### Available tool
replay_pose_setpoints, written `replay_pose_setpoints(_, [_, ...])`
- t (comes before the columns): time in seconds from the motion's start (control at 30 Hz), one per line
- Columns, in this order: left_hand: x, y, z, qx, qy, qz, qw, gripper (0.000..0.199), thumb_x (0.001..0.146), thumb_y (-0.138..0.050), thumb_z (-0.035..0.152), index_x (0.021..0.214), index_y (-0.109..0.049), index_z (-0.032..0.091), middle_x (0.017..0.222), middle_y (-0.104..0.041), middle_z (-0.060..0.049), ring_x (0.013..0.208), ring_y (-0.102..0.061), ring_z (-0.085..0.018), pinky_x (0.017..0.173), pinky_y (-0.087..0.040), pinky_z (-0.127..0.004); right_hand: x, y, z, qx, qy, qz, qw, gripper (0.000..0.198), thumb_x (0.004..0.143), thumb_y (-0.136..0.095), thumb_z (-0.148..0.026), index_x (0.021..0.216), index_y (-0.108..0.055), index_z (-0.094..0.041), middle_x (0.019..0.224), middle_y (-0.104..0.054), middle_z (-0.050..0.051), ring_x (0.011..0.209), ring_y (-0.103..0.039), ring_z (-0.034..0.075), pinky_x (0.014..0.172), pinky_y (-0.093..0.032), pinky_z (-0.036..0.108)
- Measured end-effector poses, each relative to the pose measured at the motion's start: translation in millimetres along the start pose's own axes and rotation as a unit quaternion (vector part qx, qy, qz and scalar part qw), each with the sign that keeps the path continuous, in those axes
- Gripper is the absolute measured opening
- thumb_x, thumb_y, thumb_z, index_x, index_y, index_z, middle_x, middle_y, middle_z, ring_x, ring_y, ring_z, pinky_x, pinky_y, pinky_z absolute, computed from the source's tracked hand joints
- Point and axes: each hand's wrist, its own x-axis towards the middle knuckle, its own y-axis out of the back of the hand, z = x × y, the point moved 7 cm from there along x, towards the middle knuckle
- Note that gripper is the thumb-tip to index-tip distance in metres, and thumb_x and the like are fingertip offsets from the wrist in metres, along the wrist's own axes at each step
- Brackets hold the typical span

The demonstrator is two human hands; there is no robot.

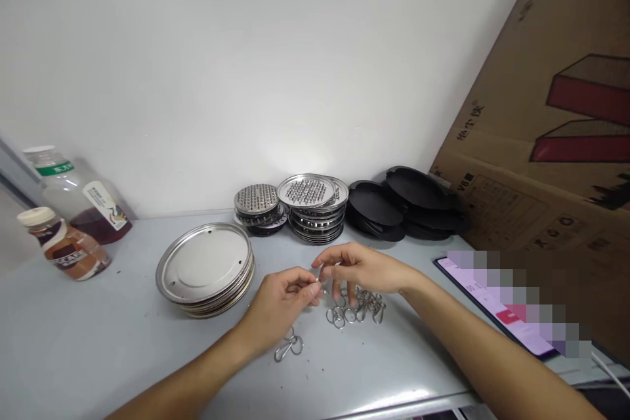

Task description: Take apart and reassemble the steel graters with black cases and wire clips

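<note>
Over the table's middle, my left hand (pixel 283 302) is closed, thumb and forefinger pinching a small shiny metal piece (pixel 318 281) mostly hidden by the fingers. My right hand (pixel 352 267) meets it from the right. Its thumb and forefinger are bent close together at the same piece, while other fingers hang down; what they grip is too small to make out. Beneath the right hand lies a loose pile of metal rings and snap hooks (pixel 364 305). A snap hook with rings (pixel 288 346) lies apart, just below my left hand.
Round metal plates (pixel 207 262) are stacked at left. Grater discs (pixel 256 200) and more grater discs (pixel 308 190) stand by the wall, beside black round trays (pixel 377 203). Two bottles (pixel 63 246) stand far left. At right are a phone (pixel 492 302) and a large cardboard box (pixel 536 164).
</note>
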Motion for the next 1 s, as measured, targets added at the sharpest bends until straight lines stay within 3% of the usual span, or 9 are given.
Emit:
replay_pose_setpoints(0.1, [-1.1, 7.6, 5.0, -0.057, 0.007, 0.004, 0.998, 0.025, 0.088, -0.063, 0.039, 0.089, -0.068, 0.014, 0.082, -0.07, -0.005, 0.077, -0.066, -0.017, 0.077, -0.052, -0.028, -0.6, -20.8, -8.3, 0.017, 0.024, -0.056, 0.998, 0.036, 0.083, -0.065, -0.027, 0.117, -0.06, -0.019, 0.108, -0.064, 0.007, 0.067, -0.067, 0.013, 0.045, -0.051, 0.019])
replay_pose_setpoints(0.17, [-0.7, 11.8, 4.4, -0.105, 0.015, 0.001, 0.994, 0.028, 0.089, -0.062, 0.042, 0.085, -0.066, 0.014, 0.08, -0.07, -0.005, 0.073, -0.066, -0.016, 0.075, -0.053, -0.029, 0.7, -30.0, -11.6, 0.035, 0.046, -0.066, 0.996, 0.035, 0.08, -0.068, -0.024, 0.114, -0.061, -0.018, 0.102, -0.066, 0.006, 0.068, -0.067, 0.014, 0.048, -0.053, 0.021])
replay_pose_setpoints(0.3, [0.6, 20.0, -0.6, -0.157, 0.022, 0.02, 0.987, 0.032, 0.089, -0.062, 0.044, 0.078, -0.064, 0.014, 0.078, -0.068, -0.004, 0.068, -0.062, -0.013, 0.069, -0.052, -0.026, 6.3, -28.2, -8.4, 0.086, 0.069, -0.001, 0.994, 0.03, 0.081, -0.07, -0.028, 0.107, -0.063, -0.014, 0.082, -0.069, 0.003, 0.063, -0.067, 0.014, 0.058, -0.056, 0.026])
replay_pose_setpoints(0.5, [-5.0, 21.4, 7.5, -0.071, -0.003, 0.024, 0.997, 0.026, 0.089, -0.062, 0.039, 0.082, -0.069, 0.015, 0.082, -0.068, -0.003, 0.073, -0.063, -0.014, 0.074, -0.051, -0.027, 5.6, -14.3, -10.8, -0.028, 0.122, 0.087, 0.988, 0.017, 0.085, -0.064, -0.026, 0.092, -0.074, -0.014, 0.087, -0.07, 0.006, 0.066, -0.068, 0.016, 0.063, -0.058, 0.03])
replay_pose_setpoints(0.6, [-9.4, 14.2, 18.4, 0.016, -0.047, 0.006, 0.999, 0.02, 0.089, -0.063, 0.033, 0.082, -0.071, 0.016, 0.081, -0.07, -0.003, 0.078, -0.064, -0.016, 0.075, -0.049, -0.025, 7.4, -14.6, -8.9, 0.001, 0.121, 0.114, 0.986, 0.015, 0.082, -0.065, -0.023, 0.09, -0.076, -0.015, 0.083, -0.071, 0.005, 0.066, -0.069, 0.016, 0.065, -0.058, 0.031])
replay_pose_setpoints(0.67, [-11.6, 13.8, 24.4, 0.07, -0.082, 0.026, 0.994, 0.016, 0.088, -0.064, 0.029, 0.081, -0.072, 0.017, 0.083, -0.071, -0.003, 0.081, -0.064, -0.016, 0.075, -0.049, -0.024, 9.2, -16.2, -6.5, 0.042, 0.112, 0.128, 0.985, 0.018, 0.082, -0.065, -0.023, 0.093, -0.076, -0.015, 0.08, -0.073, 0.005, 0.071, -0.07, 0.018, 0.07, -0.058, 0.033])
replay_pose_setpoints(0.8, [-13.4, 22.5, 28.8, 0.119, -0.127, 0.094, 0.98, 0.012, 0.086, -0.065, 0.026, 0.083, -0.074, 0.02, 0.087, -0.073, -0.003, 0.085, -0.066, -0.017, 0.079, -0.05, -0.025, 8.4, -17.0, -11.2, 0.028, 0.127, 0.15, 0.98, 0.021, 0.081, -0.068, -0.025, 0.098, -0.075, -0.017, 0.099, -0.074, 0.008, 0.088, -0.069, 0.02, 0.078, -0.056, 0.033])
replay_pose_setpoints(1.0, [-10.6, 27.8, 21.8, 0.078, -0.109, 0.109, 0.985, 0.013, 0.085, -0.067, 0.03, 0.079, -0.073, 0.02, 0.086, -0.071, -0.003, 0.082, -0.066, -0.017, 0.076, -0.051, -0.024, 7.2, -22.6, -13.3, 0.085, 0.128, 0.142, 0.978, 0.016, 0.079, -0.068, -0.018, 0.095, -0.067, -0.015, 0.069, -0.069, 0.001, 0.066, -0.067, 0.015, 0.067, -0.054, 0.029])
